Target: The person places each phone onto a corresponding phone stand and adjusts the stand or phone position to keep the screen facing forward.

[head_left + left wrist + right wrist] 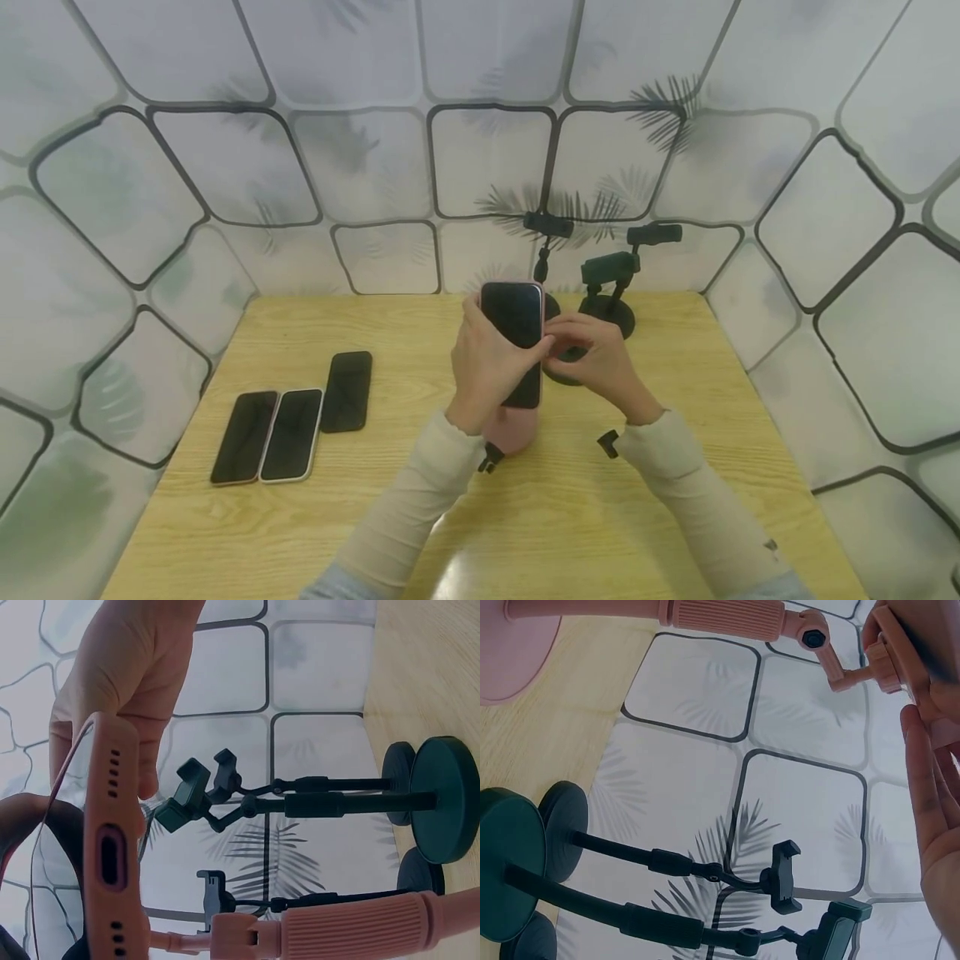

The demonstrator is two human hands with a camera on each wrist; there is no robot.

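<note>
My left hand [483, 367] holds a smartphone [512, 312] with a pink frame, its dark screen facing up towards the head camera. The phone's pink end with its charging port [112, 859] fills the near part of the left wrist view. Behind the phone is a pink phone stand, with its round base [513, 432] on the table and its ribbed post [724, 616] in the right wrist view. At the phone's right edge, my right hand [600, 358] pinches the stand's pink clamp [900, 652]. The phone hides most of the clamp.
Three more phones lie at the left: a dark one [347, 392], a white-edged one [292, 436] and a pinkish-edged one [245, 437]. Behind my right hand stand a dark green phone stand [609, 268] and black stands [547, 225]. A patterned curtain [491, 162] surrounds the wooden table [420, 333].
</note>
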